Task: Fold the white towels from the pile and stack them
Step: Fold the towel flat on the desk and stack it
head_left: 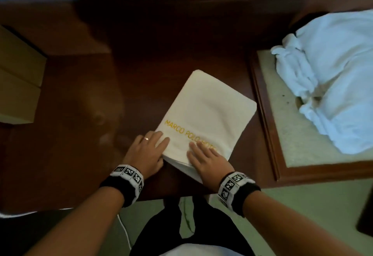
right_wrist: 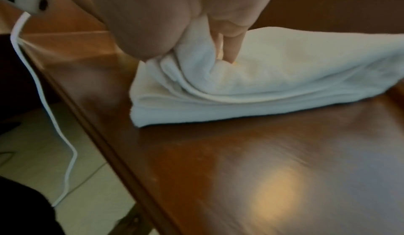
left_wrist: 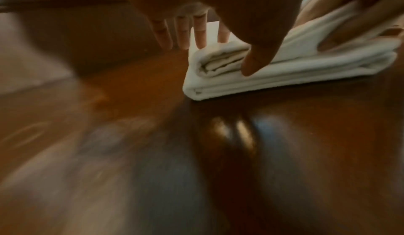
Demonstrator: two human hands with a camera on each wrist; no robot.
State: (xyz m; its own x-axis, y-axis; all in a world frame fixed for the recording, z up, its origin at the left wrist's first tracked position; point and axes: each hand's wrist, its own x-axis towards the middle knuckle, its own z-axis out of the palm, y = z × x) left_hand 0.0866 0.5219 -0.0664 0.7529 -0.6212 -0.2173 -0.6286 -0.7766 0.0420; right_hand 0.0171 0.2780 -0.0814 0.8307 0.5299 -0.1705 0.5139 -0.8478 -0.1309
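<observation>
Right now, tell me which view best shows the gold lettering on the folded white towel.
The head view: the gold lettering lies readable across the folded white towel. The left wrist view shows only stacked edges; the right wrist view shows rumpled layers and a faint yellow trace.

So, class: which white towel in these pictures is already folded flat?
The towel with gold lettering under both hands on the dark table; the other white towels lie crumpled in a pile to its right.
</observation>
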